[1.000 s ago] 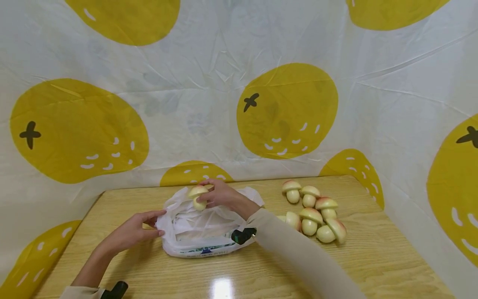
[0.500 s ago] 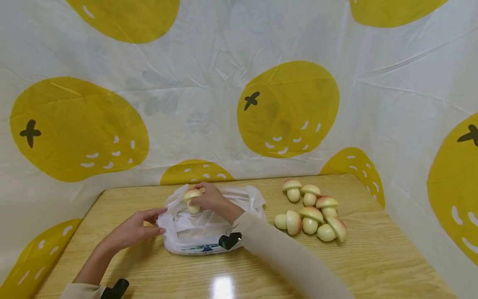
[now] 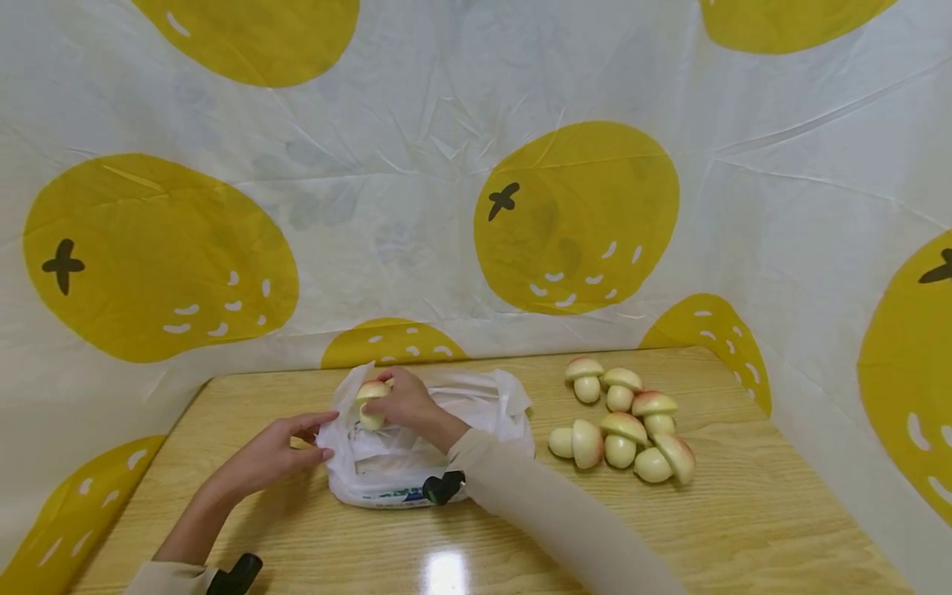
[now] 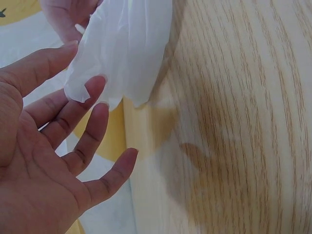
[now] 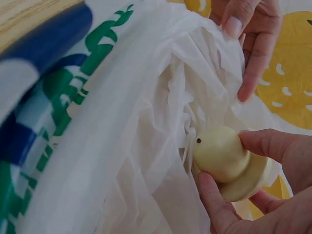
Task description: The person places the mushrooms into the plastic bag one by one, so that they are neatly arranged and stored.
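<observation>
mushroom (image 3: 372, 391) in the right hand (image 3: 411, 402), pinched between thumb and bent fingertips just within the mouth of the white bag (image 3: 360, 489), stem pointing down, probably to slip past the folds neatly. meets the bag's edge with the left hand (image 3: 273, 450), fingers loosely spread, thumb apart, no clear pinch, likely to keep thin plastic from collapsing. on the table (image 3: 744, 504), beyond the bag's right side, six more mushrooms (image 3: 623, 426), seemingly for easy reach.

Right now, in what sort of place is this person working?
Probably a screened-off booth, perhaps indoors: white sheeting with large yellow prints rises behind a wooden table and on both its sides.
</observation>
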`<state>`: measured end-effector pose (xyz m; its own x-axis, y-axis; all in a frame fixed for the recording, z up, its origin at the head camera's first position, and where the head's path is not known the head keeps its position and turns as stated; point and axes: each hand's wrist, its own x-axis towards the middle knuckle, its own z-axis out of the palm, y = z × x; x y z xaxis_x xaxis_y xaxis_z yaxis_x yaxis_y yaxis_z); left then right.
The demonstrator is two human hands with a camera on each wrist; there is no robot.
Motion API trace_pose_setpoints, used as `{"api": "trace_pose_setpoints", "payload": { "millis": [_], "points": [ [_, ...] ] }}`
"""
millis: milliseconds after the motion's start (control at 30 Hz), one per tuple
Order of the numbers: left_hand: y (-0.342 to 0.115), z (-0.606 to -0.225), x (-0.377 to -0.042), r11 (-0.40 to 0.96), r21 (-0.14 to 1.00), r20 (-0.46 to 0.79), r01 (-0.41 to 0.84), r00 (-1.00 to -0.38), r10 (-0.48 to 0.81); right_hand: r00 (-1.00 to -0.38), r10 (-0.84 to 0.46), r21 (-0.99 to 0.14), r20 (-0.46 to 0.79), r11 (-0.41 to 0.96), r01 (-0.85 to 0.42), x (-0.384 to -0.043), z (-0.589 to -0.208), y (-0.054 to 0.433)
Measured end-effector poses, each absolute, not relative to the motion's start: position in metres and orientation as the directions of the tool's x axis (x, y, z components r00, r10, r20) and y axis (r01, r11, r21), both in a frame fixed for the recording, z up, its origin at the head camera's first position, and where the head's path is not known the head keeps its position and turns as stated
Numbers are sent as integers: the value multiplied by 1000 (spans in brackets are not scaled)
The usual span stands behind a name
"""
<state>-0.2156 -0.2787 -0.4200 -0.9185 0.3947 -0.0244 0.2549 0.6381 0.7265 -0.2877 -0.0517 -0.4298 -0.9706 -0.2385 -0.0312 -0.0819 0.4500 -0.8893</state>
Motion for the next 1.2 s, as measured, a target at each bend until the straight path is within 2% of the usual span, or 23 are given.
{"api": "trace_pose_setpoints", "payload": {
  "millis": [267,567,867,1200],
  "points": [
    [-278,-421,-217,648,715,-30,262,-915,403,-966,-244,-742,87,631,-226,-291,-441,-56],
    [-279,-422,-217,647,720,-28,251,-921,388,-959,-272,-656,81,709,-257,-287,-433,-49],
    [-278,-424,-218,652,718,-26,244,-927,375,-929,-366,-682,61,664,-307,-278,-393,-15],
    [-277,-424,-217,678,690,-12,255,-932,362,-899,-433,-780,67,539,-318,-263,-362,32]
  ]
}}
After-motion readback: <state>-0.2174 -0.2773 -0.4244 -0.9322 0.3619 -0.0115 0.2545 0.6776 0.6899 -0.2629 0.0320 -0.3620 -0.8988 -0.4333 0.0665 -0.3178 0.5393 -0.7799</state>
